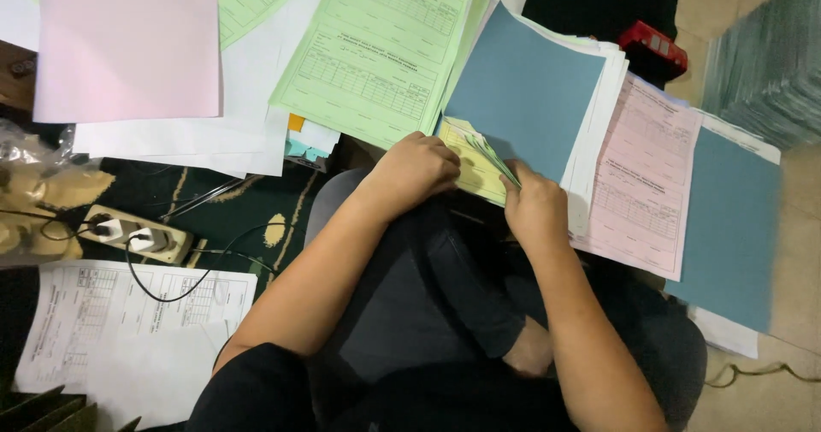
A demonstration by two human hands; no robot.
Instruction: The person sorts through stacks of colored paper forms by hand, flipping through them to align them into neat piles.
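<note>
The left hand (416,168) presses curled fingers onto a thin stack of yellow-green printed paper forms (473,168) on the lap; the right hand (532,203) pinches their fanned edges beside a blue sheet (522,90).

Paper stacks (376,56) on patterned carpet (231,214)

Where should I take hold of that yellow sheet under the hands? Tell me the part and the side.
Take the yellow sheet at its near right corner, coming from the right, where the right hand already fans the stack's edges. That edge lifts free; the left hand presses down its left side, and the blue sheet overlaps above.
</note>
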